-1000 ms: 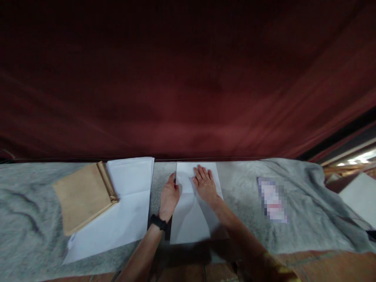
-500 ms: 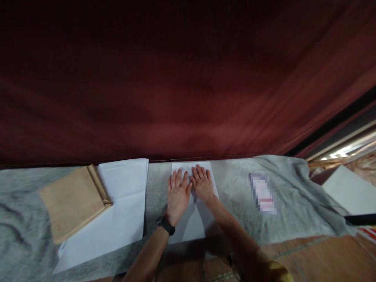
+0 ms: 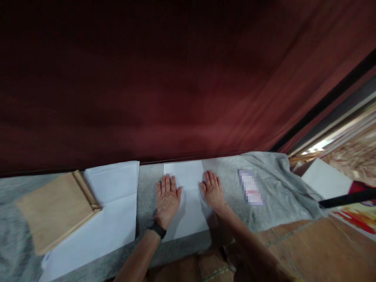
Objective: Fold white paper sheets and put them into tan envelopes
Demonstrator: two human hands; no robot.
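A white sheet of paper [image 3: 188, 211] with a crease across it lies in front of me on a grey cloth. Flat on its left edge rests my left hand [image 3: 168, 199], fingers stretched out and a dark band on the wrist. My right hand [image 3: 214, 194] lies palm down over the sheet's right edge, its fingers spread as well. Neither hand grips anything. The parts of the sheet beneath both palms are hidden.
To the left, a brown paper envelope [image 3: 58, 211] lies over larger white sheets [image 3: 120, 211]. A pixelated pinkish slip [image 3: 251, 188] rests on the grey cloth [image 3: 282, 196] to the right. Behind hangs a dark red curtain [image 3: 182, 98]. A white box-like object [image 3: 326, 180] stands far right.
My hands have moved apart, from close together on the sheet out to its left and right edges. The view has shifted a little to the right.
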